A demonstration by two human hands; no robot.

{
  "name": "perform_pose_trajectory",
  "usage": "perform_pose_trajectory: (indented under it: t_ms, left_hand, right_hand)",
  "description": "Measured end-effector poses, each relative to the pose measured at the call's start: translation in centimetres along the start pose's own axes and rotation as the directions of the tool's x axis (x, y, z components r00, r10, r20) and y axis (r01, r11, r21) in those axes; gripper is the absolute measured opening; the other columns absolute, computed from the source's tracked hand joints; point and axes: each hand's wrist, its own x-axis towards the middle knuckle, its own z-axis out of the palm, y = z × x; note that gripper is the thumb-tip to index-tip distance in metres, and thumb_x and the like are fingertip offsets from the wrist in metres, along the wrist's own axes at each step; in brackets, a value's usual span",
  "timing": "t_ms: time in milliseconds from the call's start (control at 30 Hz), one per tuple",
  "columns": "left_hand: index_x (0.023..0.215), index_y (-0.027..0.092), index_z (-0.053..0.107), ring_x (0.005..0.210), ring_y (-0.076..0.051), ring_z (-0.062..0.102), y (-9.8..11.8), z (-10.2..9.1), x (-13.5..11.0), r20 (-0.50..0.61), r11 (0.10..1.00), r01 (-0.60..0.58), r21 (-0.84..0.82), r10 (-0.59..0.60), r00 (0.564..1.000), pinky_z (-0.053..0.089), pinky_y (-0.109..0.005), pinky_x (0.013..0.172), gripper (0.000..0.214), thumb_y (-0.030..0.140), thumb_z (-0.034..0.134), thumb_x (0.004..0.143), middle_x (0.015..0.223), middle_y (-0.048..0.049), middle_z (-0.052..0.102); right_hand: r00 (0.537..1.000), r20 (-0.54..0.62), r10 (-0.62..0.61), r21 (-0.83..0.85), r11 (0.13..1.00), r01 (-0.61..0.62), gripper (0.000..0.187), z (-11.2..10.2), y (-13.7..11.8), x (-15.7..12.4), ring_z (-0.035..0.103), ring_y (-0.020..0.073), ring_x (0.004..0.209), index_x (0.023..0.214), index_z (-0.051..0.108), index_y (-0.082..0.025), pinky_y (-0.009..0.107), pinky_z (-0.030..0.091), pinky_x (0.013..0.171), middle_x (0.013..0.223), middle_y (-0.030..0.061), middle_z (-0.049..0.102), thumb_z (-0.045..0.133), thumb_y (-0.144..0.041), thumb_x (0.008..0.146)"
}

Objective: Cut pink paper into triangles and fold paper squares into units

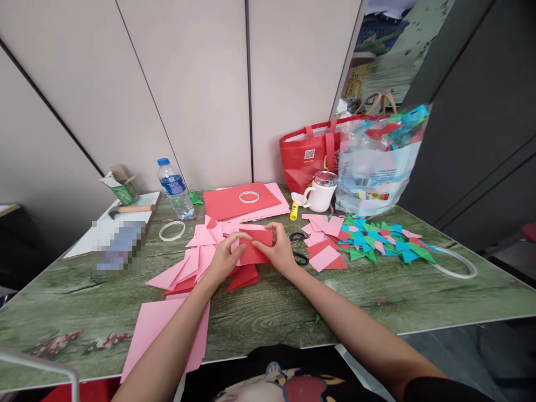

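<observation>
We are working over a green wood-grain table [419,296], and most of its middle is covered in paper. The biggest stock lies at the back: a stack of red and pink sheets [234,202] with a white ring [249,196] resting on top. To our left, pink sheets [154,324] fan out toward the near edge, and a heap of pink cut squares [201,251] sits just beside our hands. To our right lies a pile of folded triangles [377,243] in blue, green and pink, with a few pink squares [324,257] near it.

The piece in hand is a red paper square [256,248], held low over the table between the two heaps. Our left hand [224,261] pinches its left edge with fingers closed on it; our right hand [280,251] grips the upper right edge, thumb and fingers closed on the paper as well.

To fold this well, we judge that the edges should be lined up before any crease is pressed, and that the paper is best laid flat on a bare patch of table so the fold runs straight. Loose squares underneath could shift the piece, so we would keep one hand pinning it while the other runs the crease.

The black scissors [299,248] lie just right of our right hand, touching nothing we hold; best kept clear of the fold.
</observation>
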Motion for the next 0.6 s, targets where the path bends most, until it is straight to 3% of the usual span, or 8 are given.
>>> perform_pose_trajectory:
  t_ms: [100,167,233,300,367,433,500,600]
  left_hand:
    - [0.099,0.018,0.065,0.09,-0.02,0.06,-0.2,-0.1,0.0,0.066,0.994,0.103,-0.029,-0.1,0.993,0.044,-0.033,0.084,0.026,0.026,0.049,0.08,0.096,-0.0053,0.068]
    - [0.107,0.017,0.063,0.095,-0.022,0.059,-0.3,-0.2,0.0,-0.04,0.988,0.145,-0.046,-0.147,0.988,0.044,-0.034,0.084,0.032,0.027,0.05,0.079,0.102,-0.0062,0.067]
    - [0.111,0.017,0.061,0.098,-0.022,0.058,-0.4,-0.6,0.1,-0.239,0.988,0.155,-0.029,-0.157,0.958,0.044,-0.035,0.085,0.036,0.027,0.051,0.078,0.108,-0.0064,0.065]
    - [0.111,0.017,0.061,0.099,-0.022,0.058,-0.5,-1.1,0.2,-0.432,0.988,0.151,0.026,-0.125,0.893,0.043,-0.035,0.088,0.036,0.026,0.05,0.077,0.109,-0.0054,0.065]
    - [0.111,0.018,0.061,0.099,-0.021,0.058,-0.4,-1.6,0.3,-0.543,0.985,0.151,0.085,-0.081,0.836,0.042,-0.036,0.09,0.036,0.026,0.05,0.077,0.108,-0.0045,0.065]
    - [0.111,0.019,0.061,0.1,-0.021,0.058,-0.3,-2.0,0.4,-0.602,0.979,0.156,0.128,-0.048,0.797,0.041,-0.036,0.092,0.036,0.026,0.05,0.077,0.105,-0.0044,0.066]
    - [0.11,0.019,0.061,0.102,-0.021,0.057,-0.2,-2.0,0.4,-0.634,0.974,0.164,0.158,-0.027,0.773,0.04,-0.036,0.094,0.035,0.025,0.051,0.076,0.104,-0.0049,0.066]
    - [0.108,0.019,0.062,0.104,-0.021,0.056,0.0,-1.8,0.4,-0.639,0.969,0.174,0.176,-0.022,0.769,0.039,-0.037,0.095,0.034,0.022,0.053,0.075,0.108,-0.0062,0.065]
  right_hand:
    - [0.993,-0.003,0.114,0.116,0.987,-0.113,0.038,0.1,0.5,0.4,0.055,0.0162,0.066,0.093,0.044,-0.019,0.028,0.045,0.058,0.077,0.0015,0.057,0.066,-0.039,0.067]
    - [0.982,-0.001,0.187,0.203,0.962,-0.183,0.029,0.1,0.9,0.6,0.055,0.0152,0.057,0.094,0.043,-0.019,0.027,0.044,0.051,0.07,0.0,0.057,0.056,-0.038,0.075]
    - [0.982,0.014,0.188,0.233,0.954,-0.186,0.018,-0.1,1.2,0.9,0.056,0.0148,0.055,0.093,0.045,-0.019,0.027,0.045,0.049,0.071,0.0012,0.059,0.047,-0.031,0.08]
    - [0.995,0.07,0.07,0.17,0.982,-0.081,0.013,-0.5,1.4,1.0,0.059,0.0161,0.066,0.087,0.051,-0.019,0.028,0.048,0.056,0.08,0.0038,0.062,0.043,-0.018,0.078]
    - [0.978,0.178,-0.113,0.046,0.993,0.106,0.023,-0.9,1.6,1.2,0.059,0.0182,0.083,0.079,0.057,-0.019,0.033,0.048,0.07,0.089,0.0049,0.063,0.043,-0.005,0.069]
    - [0.92,0.308,-0.242,-0.057,0.961,0.272,0.036,-1.2,1.9,1.2,0.055,0.0194,0.096,0.081,0.061,-0.019,0.037,0.045,0.082,0.097,0.0047,0.062,0.041,0.004,0.062]
    - [0.872,0.397,-0.285,-0.122,0.926,0.358,0.045,-1.5,2.4,1.3,0.052,0.0199,0.1,0.092,0.062,-0.021,0.04,0.043,0.086,0.103,0.0053,0.061,0.043,0.007,0.062]
    - [0.851,0.429,-0.303,-0.177,0.896,0.408,0.034,-1.5,2.8,1.3,0.051,0.0212,0.1,0.091,0.064,-0.022,0.041,0.044,0.084,0.106,0.0064,0.06,0.052,0.0,0.068]
